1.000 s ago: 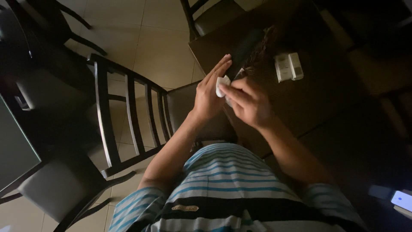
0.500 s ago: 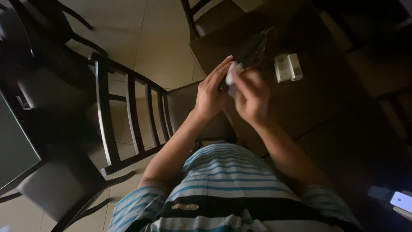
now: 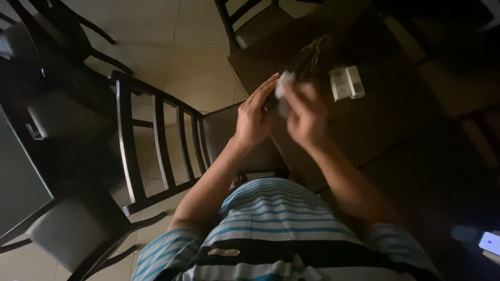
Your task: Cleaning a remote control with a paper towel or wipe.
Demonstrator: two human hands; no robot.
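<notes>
Both my hands are raised over the near corner of a dark wooden table [image 3: 396,119]. My left hand [image 3: 254,115] is held flat with fingers straight, its palm against a dark object that is mostly hidden. My right hand [image 3: 306,115] is blurred and pinches a small white cloth or tissue [image 3: 284,86] against that object. Just beyond my hands a dark, tangled-looking thing [image 3: 312,57] lies on the table. To its right sits a small white two-part box [image 3: 347,82].
A dark ladder-back chair [image 3: 156,151] with a grey seat stands left of me. More chairs stand at far left [image 3: 57,114] and beyond the table [image 3: 255,21], on a beige tiled floor [image 3: 172,47]. A lit phone screen [image 3: 490,242] glows at lower right.
My right hand has shifted slightly up and to the right with the white cloth and is now motion-blurred. My left hand has stayed flat in place.
</notes>
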